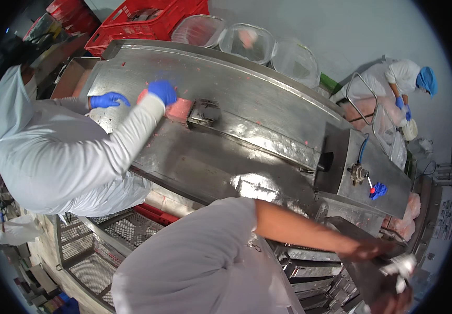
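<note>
My left arm, bare below a white short sleeve, reaches right across the lower part of the view. My left hand (369, 248) is beyond the end of the metal table, over a dark grey metal surface (352, 233). A blurred, crumpled white thing (401, 267) is at its fingers; its kind does not show. My right hand (393, 302) is just below that white thing, near the lower right rim. Motion smears both hands, so their grip cannot be made out.
A long steel table (267, 94) crosses the view. At left, a co-worker's blue-gloved hand (162, 92) is over pink meat (179, 110). Lined bins (247, 44) and red crates (137, 21) stand behind. A steel box (348, 167) carries a lever valve (359, 172). Another person (406, 78) bends at far right.
</note>
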A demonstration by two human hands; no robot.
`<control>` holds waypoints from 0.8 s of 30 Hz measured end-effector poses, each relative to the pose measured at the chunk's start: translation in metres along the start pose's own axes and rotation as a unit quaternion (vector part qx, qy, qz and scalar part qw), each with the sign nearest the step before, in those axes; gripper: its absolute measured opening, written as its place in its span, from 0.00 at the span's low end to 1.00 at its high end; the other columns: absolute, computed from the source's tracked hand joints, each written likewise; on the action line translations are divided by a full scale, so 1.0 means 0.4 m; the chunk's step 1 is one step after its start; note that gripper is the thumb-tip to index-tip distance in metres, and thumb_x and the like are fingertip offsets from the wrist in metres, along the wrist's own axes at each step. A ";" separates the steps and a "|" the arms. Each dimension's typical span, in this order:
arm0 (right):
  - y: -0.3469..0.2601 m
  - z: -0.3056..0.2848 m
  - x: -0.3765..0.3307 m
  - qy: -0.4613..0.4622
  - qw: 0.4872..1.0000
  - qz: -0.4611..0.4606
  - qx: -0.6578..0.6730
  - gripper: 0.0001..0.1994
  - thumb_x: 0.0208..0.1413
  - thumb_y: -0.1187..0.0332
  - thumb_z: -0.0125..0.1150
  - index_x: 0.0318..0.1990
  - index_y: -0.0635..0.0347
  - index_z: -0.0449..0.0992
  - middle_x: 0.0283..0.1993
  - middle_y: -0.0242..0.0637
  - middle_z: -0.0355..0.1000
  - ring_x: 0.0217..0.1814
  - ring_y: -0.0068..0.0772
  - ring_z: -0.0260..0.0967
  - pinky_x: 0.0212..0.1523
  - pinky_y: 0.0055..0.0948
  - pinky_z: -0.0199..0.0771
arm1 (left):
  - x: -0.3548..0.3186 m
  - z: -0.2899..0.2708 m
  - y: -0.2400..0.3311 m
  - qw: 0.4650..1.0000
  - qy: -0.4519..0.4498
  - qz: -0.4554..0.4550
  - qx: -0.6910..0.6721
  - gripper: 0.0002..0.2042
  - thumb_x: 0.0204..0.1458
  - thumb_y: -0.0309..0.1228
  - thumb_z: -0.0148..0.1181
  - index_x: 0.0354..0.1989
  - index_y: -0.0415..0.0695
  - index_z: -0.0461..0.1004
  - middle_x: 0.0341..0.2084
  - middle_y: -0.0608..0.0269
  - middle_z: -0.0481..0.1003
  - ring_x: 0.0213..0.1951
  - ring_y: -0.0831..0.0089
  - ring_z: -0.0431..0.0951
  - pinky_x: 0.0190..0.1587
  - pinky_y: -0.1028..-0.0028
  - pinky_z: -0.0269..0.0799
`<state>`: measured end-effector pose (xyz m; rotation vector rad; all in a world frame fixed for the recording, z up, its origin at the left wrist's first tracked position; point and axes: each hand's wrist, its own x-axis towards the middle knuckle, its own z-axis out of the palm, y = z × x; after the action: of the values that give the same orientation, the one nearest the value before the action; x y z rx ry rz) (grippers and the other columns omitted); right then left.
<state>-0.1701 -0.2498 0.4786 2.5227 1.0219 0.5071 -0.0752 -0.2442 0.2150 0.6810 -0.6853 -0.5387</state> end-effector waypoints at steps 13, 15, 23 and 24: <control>-0.343 0.948 0.310 -0.102 0.880 -0.333 0.323 0.07 0.50 0.63 0.64 0.25 0.54 0.81 0.24 0.33 0.77 0.29 0.36 0.75 0.38 0.36 0.72 | -0.543 -0.782 -0.178 0.827 0.434 -0.307 0.183 0.21 0.60 0.49 0.56 0.38 0.42 0.83 0.31 0.50 0.82 0.26 0.54 0.81 0.33 0.57 0.77; -0.390 1.018 0.279 -0.159 0.880 -0.280 0.350 0.16 0.56 0.59 0.61 0.19 0.56 0.79 0.19 0.37 0.75 0.25 0.41 0.76 0.35 0.43 0.76 | -0.574 -0.822 -0.089 0.713 0.463 -0.352 0.391 0.25 0.58 0.52 0.55 0.33 0.39 0.83 0.31 0.44 0.82 0.32 0.48 0.82 0.37 0.54 0.77; -0.569 1.253 0.385 -0.324 0.801 -0.244 0.441 0.26 0.61 0.45 0.57 0.29 0.61 0.84 0.28 0.45 0.79 0.36 0.50 0.79 0.47 0.50 0.77 | -0.630 -1.033 0.072 0.489 0.423 -0.287 0.707 0.17 0.63 0.42 0.52 0.44 0.38 0.75 0.40 0.43 0.76 0.45 0.45 0.77 0.50 0.52 0.71; -0.561 1.288 0.412 -0.214 0.820 -0.159 0.506 0.25 0.60 0.44 0.59 0.37 0.62 0.83 0.38 0.48 0.78 0.46 0.51 0.76 0.53 0.50 0.73 | -0.628 -1.082 0.103 0.464 0.434 -0.135 0.760 0.13 0.64 0.37 0.54 0.45 0.39 0.73 0.41 0.44 0.74 0.45 0.47 0.75 0.50 0.53 0.69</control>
<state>0.0452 -0.0854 -0.0405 2.9158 1.7693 -0.9246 0.0802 0.1114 -0.1039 2.5846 0.1824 0.4182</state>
